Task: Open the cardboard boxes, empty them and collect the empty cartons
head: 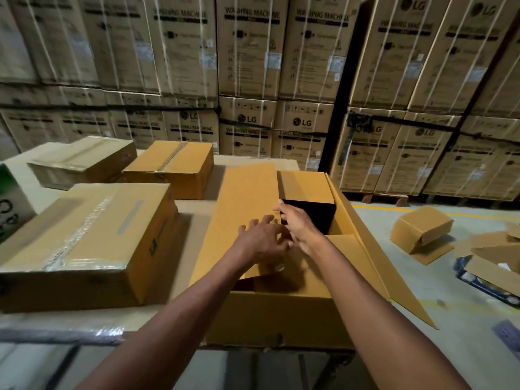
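A large cardboard box (275, 313) stands in front of me on the work surface with its top partly opened. Its left flap (242, 209) lies across the top, and its right flap (363, 249) hangs outward. A dark opening (312, 218) shows inside at the far end. My left hand (261, 240) lies on the left flap with fingers spread and straight. My right hand (295, 223) reaches over that flap's inner edge, fingers curled round it next to the opening. The box's contents are hidden.
Three taped boxes sit to the left: a big one (84, 243), a middle one (174, 170) and a far one (81, 159). Emptied cartons (422, 232) and flattened cardboard (489, 260) lie on the floor at right. Stacked washing machine cartons (253, 80) wall the back.
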Demonstrator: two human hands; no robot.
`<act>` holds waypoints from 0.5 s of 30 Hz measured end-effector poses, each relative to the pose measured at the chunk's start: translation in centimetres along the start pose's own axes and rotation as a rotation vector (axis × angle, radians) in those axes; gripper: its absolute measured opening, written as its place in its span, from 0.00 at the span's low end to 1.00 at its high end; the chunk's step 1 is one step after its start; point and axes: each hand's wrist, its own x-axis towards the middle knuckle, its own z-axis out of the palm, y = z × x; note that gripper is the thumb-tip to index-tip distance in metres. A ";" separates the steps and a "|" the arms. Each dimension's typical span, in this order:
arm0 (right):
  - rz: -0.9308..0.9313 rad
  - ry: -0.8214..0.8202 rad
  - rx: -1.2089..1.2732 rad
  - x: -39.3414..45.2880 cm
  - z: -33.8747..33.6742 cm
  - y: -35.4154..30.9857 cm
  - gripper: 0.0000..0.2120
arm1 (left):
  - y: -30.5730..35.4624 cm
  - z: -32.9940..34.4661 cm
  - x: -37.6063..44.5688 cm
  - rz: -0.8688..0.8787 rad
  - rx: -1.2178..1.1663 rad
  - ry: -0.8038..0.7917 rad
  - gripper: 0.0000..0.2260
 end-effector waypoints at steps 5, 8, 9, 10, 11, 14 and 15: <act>-0.194 0.021 0.016 -0.2 2.3 -3.7 0.18 | -0.7 -4.5 -2.2 -0.049 -0.203 0.164 0.19; -0.306 -0.062 -0.004 -0.2 4.9 -6.1 0.16 | -3.1 -8.8 -4.6 -0.069 -0.332 0.226 0.16; -0.349 -0.090 -0.043 0.2 6.0 -6.4 0.18 | -4.4 -10.1 -5.4 -0.085 -0.362 0.234 0.16; -0.396 -0.117 -0.086 0.6 7.3 -6.4 0.22 | -5.8 -11.3 -6.2 -0.102 -0.389 0.238 0.16; -0.438 -0.145 -0.121 1.0 8.7 -6.3 0.26 | -7.4 -12.4 -6.9 -0.121 -0.411 0.248 0.17; -0.528 -0.246 -0.248 1.3 13.4 -5.8 0.29 | -12.5 -14.7 -9.3 -0.198 -0.441 0.274 0.16; -0.546 -0.282 -0.309 1.4 14.9 -5.5 0.28 | -14.1 -15.1 -9.9 -0.235 -0.421 0.279 0.15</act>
